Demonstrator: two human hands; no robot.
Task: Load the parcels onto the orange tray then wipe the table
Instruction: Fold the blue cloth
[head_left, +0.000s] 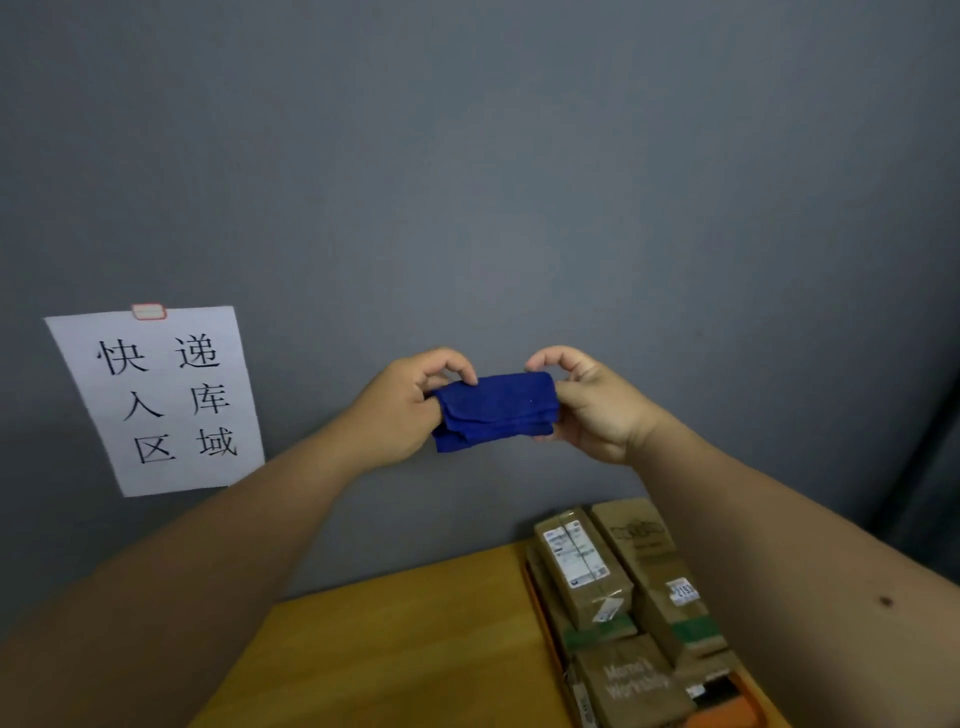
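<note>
Parcels (613, 597) of brown cardboard on orange tray (727, 714), both hands' fingers (457, 370) pinching folded blue cloth (496, 408)

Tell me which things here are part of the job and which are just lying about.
Part of the job:
cloth, folded, held up by left hand and right hand
parcels
orange tray under them
table

Just there:
paper sign on the grey wall
</note>
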